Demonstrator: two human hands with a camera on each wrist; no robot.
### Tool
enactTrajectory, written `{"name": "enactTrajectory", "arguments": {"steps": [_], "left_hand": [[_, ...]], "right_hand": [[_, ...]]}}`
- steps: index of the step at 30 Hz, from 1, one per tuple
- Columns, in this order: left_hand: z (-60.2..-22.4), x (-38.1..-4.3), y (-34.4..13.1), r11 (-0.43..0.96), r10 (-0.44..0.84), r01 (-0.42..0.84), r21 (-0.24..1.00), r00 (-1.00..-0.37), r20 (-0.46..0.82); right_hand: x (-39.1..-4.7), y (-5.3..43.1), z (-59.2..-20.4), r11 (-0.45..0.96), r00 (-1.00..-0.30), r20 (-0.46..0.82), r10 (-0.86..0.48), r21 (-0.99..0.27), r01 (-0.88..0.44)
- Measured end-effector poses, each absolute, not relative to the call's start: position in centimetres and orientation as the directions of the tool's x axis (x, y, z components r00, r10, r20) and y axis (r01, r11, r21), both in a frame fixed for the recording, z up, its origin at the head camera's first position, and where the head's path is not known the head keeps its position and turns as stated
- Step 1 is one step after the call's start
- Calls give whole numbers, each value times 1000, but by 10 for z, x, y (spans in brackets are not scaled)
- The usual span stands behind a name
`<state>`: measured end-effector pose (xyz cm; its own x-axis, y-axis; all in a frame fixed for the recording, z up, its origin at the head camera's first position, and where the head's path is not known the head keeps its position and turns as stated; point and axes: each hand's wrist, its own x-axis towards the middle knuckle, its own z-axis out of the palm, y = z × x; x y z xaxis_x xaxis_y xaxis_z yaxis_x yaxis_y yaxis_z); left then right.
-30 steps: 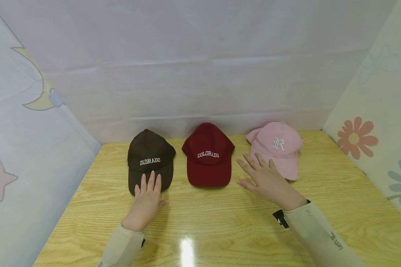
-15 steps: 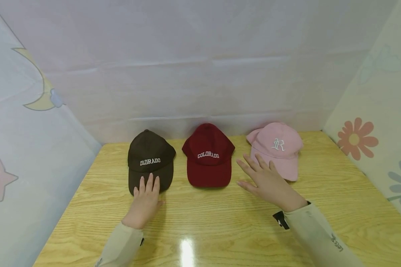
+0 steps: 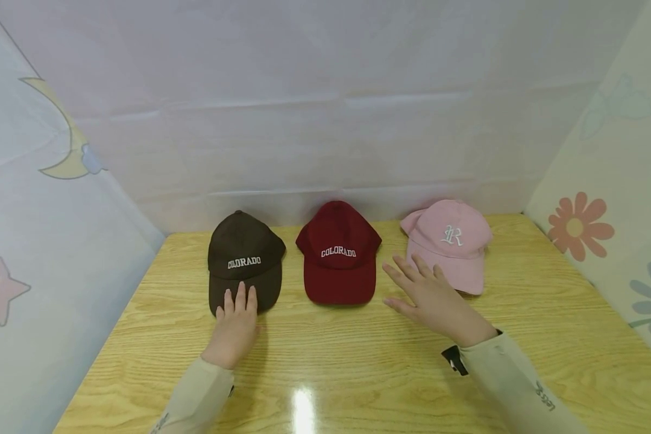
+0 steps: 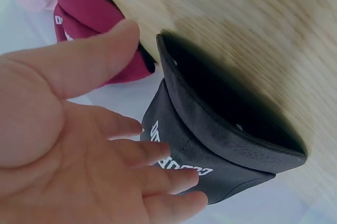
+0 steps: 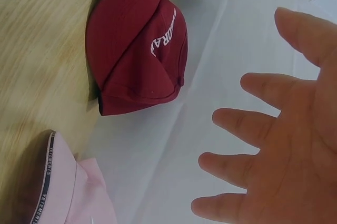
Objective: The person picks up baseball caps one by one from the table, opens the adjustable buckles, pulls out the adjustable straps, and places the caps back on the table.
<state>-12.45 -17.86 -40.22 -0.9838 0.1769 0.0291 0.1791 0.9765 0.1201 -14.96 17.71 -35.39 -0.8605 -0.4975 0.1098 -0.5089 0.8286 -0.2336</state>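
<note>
Three baseball caps stand in a row along the back of the table, brims toward me. On the left is a dark brown cap (image 3: 244,241) with COLORADO in white letters. A dark red cap (image 3: 339,280) with the same word sits in the middle. The pink cap (image 3: 450,223) on the right bears a white letter R. My left hand (image 3: 233,331) is over the brown cap's brim, fingers extended, holding nothing. In the left wrist view its palm faces the brown cap (image 4: 210,129). My right hand (image 3: 431,298), fingers spread and holding nothing, overlaps the pink cap's brim in the head view.
The caps are on a wood-grain table (image 3: 325,374), close to a pale cloth backdrop (image 3: 325,120). Side panels carry a moon (image 3: 67,163) and a star on the left and flowers (image 3: 575,226) on the right. Light sleeves cover both forearms.
My left hand has drawn back slightly toward me and left from the brown cap's brim. The right hand has shifted only a little, and the caps have stayed in place.
</note>
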Motion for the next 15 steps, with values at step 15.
{"name": "enactTrajectory", "arguments": {"steps": [15], "left_hand": [[-406,-135,-184,988,152,152,24,-988,16]], "right_hand": [[-148,176,-357,807,-841,136,-524,-238,-541]]}}
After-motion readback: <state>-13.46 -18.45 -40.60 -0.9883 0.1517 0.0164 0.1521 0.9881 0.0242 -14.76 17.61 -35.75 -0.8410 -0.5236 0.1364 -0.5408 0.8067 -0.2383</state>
